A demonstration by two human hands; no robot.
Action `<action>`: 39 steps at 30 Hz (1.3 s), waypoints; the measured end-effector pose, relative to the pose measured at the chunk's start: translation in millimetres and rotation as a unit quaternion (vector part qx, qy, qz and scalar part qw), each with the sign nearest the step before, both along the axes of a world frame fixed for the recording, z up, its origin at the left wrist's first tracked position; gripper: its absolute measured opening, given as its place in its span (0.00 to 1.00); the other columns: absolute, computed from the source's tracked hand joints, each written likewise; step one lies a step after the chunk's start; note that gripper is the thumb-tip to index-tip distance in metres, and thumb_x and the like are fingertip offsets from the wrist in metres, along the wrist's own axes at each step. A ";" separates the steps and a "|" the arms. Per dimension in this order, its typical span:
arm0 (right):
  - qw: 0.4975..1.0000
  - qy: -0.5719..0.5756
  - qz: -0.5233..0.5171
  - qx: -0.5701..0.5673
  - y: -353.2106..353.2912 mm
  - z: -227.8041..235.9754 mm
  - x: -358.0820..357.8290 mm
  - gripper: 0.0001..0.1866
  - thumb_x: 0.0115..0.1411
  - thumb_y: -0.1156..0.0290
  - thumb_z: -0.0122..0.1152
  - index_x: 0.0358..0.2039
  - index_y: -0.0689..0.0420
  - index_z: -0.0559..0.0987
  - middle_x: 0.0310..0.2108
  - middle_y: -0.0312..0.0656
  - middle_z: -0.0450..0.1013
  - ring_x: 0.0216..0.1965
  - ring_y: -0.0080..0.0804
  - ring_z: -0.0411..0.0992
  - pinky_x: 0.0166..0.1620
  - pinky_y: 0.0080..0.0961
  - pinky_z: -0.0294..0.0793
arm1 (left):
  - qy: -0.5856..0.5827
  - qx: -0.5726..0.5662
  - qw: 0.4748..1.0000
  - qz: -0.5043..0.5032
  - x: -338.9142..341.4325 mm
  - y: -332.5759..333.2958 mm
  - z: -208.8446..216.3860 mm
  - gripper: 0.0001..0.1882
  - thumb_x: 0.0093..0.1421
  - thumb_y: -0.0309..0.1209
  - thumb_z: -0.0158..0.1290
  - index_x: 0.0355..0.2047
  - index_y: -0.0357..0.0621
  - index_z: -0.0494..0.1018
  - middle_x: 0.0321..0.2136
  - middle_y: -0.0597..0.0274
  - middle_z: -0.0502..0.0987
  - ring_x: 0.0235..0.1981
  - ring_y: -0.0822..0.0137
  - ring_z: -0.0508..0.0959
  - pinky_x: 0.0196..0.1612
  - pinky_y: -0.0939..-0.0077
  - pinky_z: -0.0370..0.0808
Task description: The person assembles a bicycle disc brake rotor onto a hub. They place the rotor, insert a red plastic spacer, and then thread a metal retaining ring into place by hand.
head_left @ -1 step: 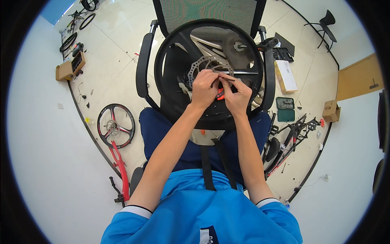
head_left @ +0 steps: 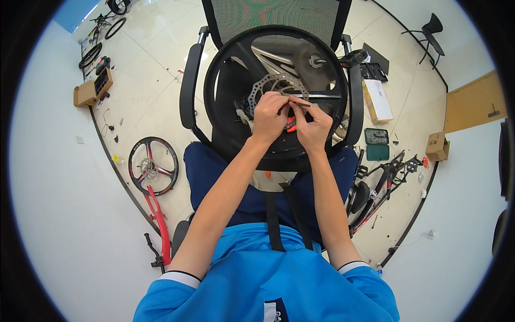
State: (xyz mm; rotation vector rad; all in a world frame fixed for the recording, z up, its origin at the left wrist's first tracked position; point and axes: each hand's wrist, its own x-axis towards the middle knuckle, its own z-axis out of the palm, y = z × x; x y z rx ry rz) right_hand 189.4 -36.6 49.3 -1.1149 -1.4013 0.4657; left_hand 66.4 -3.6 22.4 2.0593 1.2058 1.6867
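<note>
A black bicycle wheel [head_left: 210,102] with wide spokes lies across the seat of an office chair [head_left: 189,88] in front of me. A silver disc brake rotor [head_left: 259,87] is at its middle. Just over the rotor's near edge my two hands meet. My right hand [head_left: 315,124] is closed, pinching a thin dark rod [head_left: 303,104] that sticks out to the right. My left hand [head_left: 269,119] is closed against the right fingertips; what it grips is hidden. Below the fingers an orange-and-black object [head_left: 291,124] shows partly.
A red-and-black wheel [head_left: 134,177] and a red fork [head_left: 159,217] are on the floor at left. To the right lie a bicycle frame [head_left: 382,188], an open green case [head_left: 377,152] and a white box [head_left: 379,100]. Cardboard boxes [head_left: 85,93] stand by the left wall.
</note>
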 end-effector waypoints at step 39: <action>0.814 -0.528 0.196 0.139 68.5 56.3 67.1 0.06 0.49 0.75 0.65 0.29 0.55 0.82 0.30 0.33 0.74 0.37 0.33 0.72 0.42 0.30 0.70 | 0.132 0.035 0.991 0.011 -1.5 4.5 11.1 0.05 0.48 0.22 0.63 0.26 0.39 0.78 0.28 0.62 0.74 0.35 0.58 0.75 0.40 0.64 0.73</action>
